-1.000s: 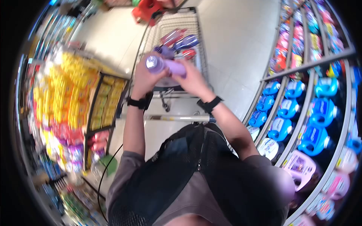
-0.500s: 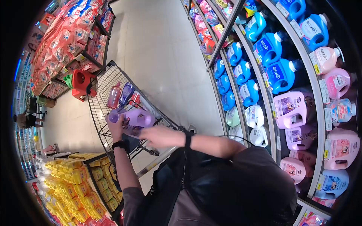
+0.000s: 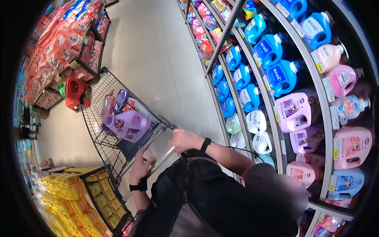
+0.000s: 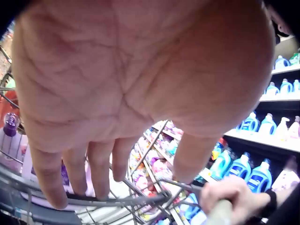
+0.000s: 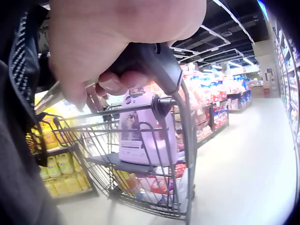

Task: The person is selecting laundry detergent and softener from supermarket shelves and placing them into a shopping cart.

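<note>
Your right hand (image 3: pixel 185 139) is curled tight round the cart handle (image 3: pixel 165 155), a smooth shiny bar with a dark grey plastic end piece. Your left hand (image 3: pixel 141 162) is spread, fingers straight, holding nothing, just beside the same bar; whether it touches is unclear. Ahead of both hands, the shopping cart (image 3: pixel 94 114) is a basket of thin dark wire grid. A glossy lilac plastic jug (image 3: pixel 128 125) with a round cap stands upright just beyond your fingers.

Right shelving (image 3: pixel 281 139): blue jugs (image 3: pixel 272 49) at far end, pink jugs (image 3: pixel 350 147) at near end (white ones (image 3: pixel 257 120) low, between). Red packs (image 3: pixel 59 51) across aisle; red stool (image 3: pixel 75 91) beside them; yellow packs (image 3: pixel 73 193) nearer.
</note>
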